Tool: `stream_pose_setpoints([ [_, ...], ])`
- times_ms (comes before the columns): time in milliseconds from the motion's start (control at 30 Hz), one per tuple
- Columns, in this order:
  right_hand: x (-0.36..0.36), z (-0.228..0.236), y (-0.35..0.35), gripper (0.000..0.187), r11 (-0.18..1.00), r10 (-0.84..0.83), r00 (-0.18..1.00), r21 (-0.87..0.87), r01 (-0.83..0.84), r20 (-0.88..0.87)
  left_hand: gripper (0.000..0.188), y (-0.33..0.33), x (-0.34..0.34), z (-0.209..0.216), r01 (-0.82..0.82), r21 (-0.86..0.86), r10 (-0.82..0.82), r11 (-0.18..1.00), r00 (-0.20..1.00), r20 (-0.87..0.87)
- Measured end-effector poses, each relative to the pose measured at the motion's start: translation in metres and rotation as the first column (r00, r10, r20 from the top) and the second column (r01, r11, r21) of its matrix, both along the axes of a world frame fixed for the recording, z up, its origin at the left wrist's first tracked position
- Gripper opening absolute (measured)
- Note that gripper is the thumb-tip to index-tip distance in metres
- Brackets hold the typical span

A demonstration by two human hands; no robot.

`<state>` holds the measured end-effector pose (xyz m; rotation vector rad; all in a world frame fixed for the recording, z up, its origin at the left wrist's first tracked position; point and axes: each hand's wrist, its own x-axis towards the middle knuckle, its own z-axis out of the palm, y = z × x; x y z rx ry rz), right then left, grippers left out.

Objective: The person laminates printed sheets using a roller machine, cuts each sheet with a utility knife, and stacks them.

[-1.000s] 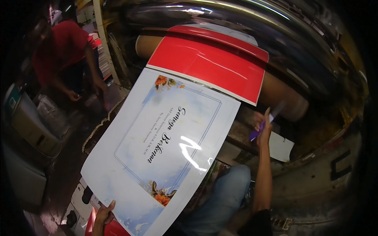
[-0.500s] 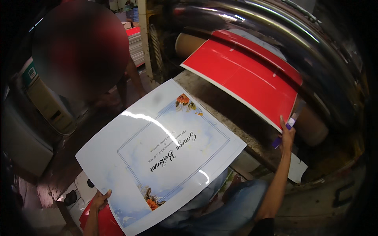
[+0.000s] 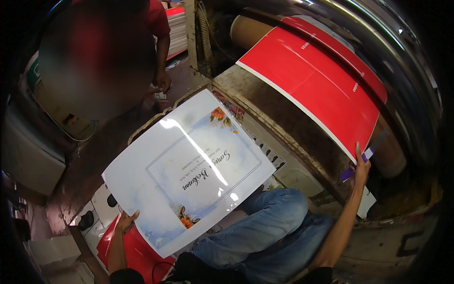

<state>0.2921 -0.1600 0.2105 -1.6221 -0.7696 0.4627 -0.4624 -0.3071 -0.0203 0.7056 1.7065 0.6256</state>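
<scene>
My left hand point(image 3: 126, 220) grips the near-left edge of a large glossy white sheet point(image 3: 142, 177), thumb on top and fingers underneath. Orange flowers, a blue frame and dark lettering are printed on this sheet, which hangs tilted over my lap. At the right, my right hand point(image 3: 361, 169) is closed around a purple cutter knife point(image 3: 348, 175), its pale end pointing up and right. The fingers of that hand also meet the near corner of a glossy red sheet point(image 3: 317, 80). This red sheet's far part runs under a dark bar at the rollers.
A shiny metal roller point(image 3: 395, 45) and a brown roll point(image 3: 248, 32) lie beyond the red sheet. A worn metal ledge point(image 3: 279, 113) runs below it. More red sheets point(image 3: 137, 246) lie at lower left. Another person's hand point(image 3: 163, 81) is at upper left, near a paper stack point(image 3: 176, 35).
The flower-printed sheet sits lower and farther from the red sheet, showing more of the ledge. The view has shifted, and the other person's hands have come into sight.
</scene>
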Motion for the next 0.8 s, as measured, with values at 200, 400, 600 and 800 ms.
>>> stream_pose_setpoints([
  [200, -0.184, -0.028, -0.091, 0.027, 0.989, 0.040, 0.999, 0.143, -0.035, -0.032, 0.064, -0.086, -0.147, -0.079, -0.162, 0.067, 0.155, 0.985, 0.983, 0.104],
  [400, -0.168, -0.072, -0.107, 0.030, 0.988, 0.035, 0.997, 0.153, -0.024, -0.068, 0.064, -0.112, -0.140, -0.054, -0.108, -0.128, 0.088, 0.986, 0.985, -0.149],
  [600, -0.086, -0.151, -0.031, 0.046, 0.986, 0.133, 0.977, 0.120, -0.114, -0.167, 0.059, -0.094, -0.138, -0.107, -0.102, -0.153, 0.054, 0.983, 0.957, -0.286],
  [800, -0.099, -0.188, -0.058, 0.043, 0.965, 0.251, 0.940, 0.137, -0.223, -0.230, 0.055, -0.204, -0.211, -0.147, -0.302, -0.128, 0.273, 0.945, 0.940, -0.204],
])
